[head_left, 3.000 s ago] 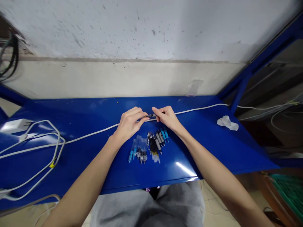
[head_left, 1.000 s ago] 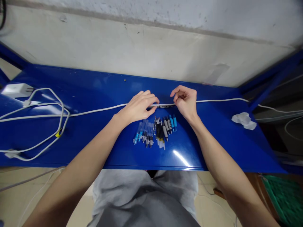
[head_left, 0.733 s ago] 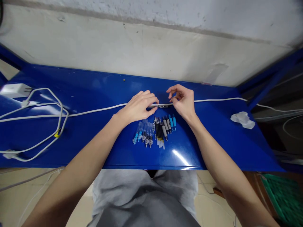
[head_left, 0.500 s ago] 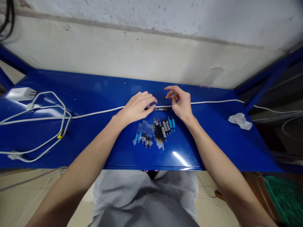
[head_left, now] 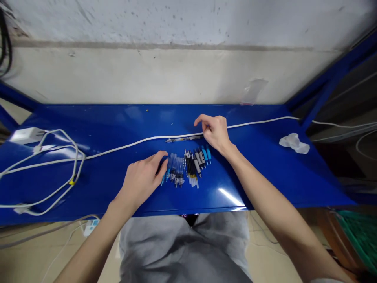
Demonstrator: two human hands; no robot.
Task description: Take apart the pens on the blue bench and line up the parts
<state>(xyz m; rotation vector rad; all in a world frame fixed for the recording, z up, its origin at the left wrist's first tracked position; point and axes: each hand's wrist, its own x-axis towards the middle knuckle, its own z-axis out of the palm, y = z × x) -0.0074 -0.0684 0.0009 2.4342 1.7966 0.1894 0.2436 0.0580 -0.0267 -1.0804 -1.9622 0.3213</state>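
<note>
One skinny pen (head_left: 184, 139) lying flat sideways, with a bunch of pen parts (head_left: 185, 167) lined up just in front.

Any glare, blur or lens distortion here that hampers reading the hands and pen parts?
Head view: a white glare streak on the blue table near its front edge, clear of the pen parts; wide-angle bowing curves the table's edges; the left hand looks slightly soft, the right hand sharper.

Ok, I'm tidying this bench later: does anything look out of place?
One pen lies alone, crosswise along the white cable, apart from the lined-up pen parts. A crumpled white wad sits loose on the blue bench, far right.
</note>
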